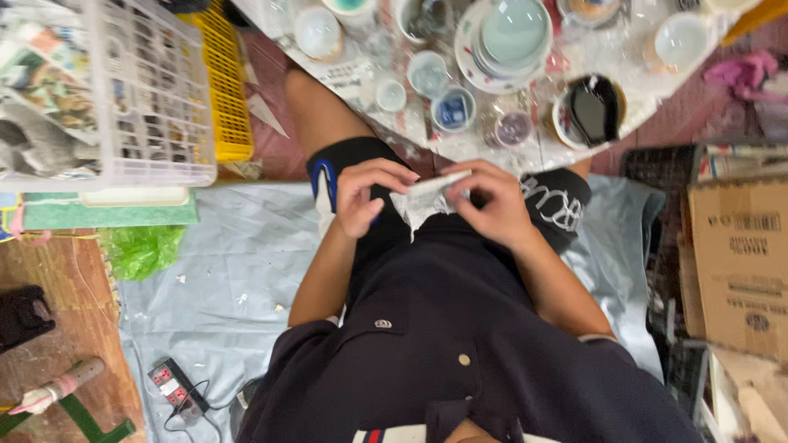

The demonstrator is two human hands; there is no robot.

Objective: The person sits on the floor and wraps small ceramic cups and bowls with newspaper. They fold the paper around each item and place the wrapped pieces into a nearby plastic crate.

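I am seated, looking down at my lap in dark shorts and a dark shirt. My left hand [367, 195] and my right hand [490, 202] hold a crumpled piece of white printed paper [423, 199] between them, just above my thighs. The left fingers curl over its left end, while the right fingers pinch its right end. What the paper may wrap is hidden.
A round table [460, 148] ahead carries many small bowls, cups and a stack of pale green plates [510, 37]. A white plastic basket [148, 98] and yellow crate [226, 90] stand left. Cardboard boxes [739, 262] sit right. A power strip [174, 387] lies on the grey sheet.
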